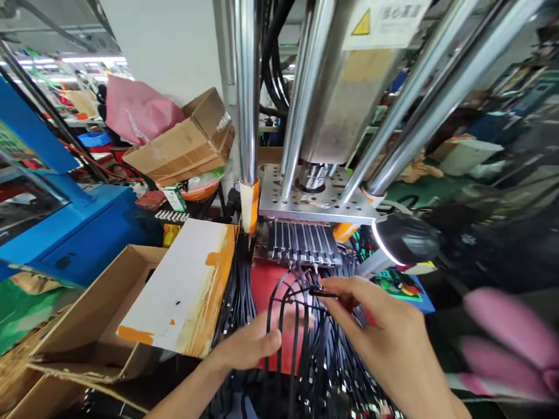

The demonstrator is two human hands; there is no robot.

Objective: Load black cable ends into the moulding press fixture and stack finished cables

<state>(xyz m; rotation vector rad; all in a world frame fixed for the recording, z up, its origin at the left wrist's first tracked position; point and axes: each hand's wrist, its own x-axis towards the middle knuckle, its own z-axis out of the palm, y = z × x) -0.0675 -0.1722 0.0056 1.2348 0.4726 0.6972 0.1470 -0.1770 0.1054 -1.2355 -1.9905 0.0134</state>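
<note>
Several thin black cables (282,326) loop up towards the mould block and hang down in front of it. My right hand (379,331), right of the loops, pinches a black cable (322,293) between thumb and fingertips. Behind the hanging loops is my left hand (257,340), its fingers stretched to the right and somewhat blurred, its thumb apart. The loops cross in front of those fingers. A dark metal mould block (305,241) with parallel grooves sits under the steel press plate (301,201), just beyond both hands. A red surface (264,285) shows beneath the cables.
Dense bundles of black cables (340,349) lie at right. A white board with orange tape (174,291) and an open cardboard box (100,314) stand at left. Steel press columns (248,93) rise ahead. A black lamp (406,238) is near my right hand; a blurred pink object (510,326) is at right.
</note>
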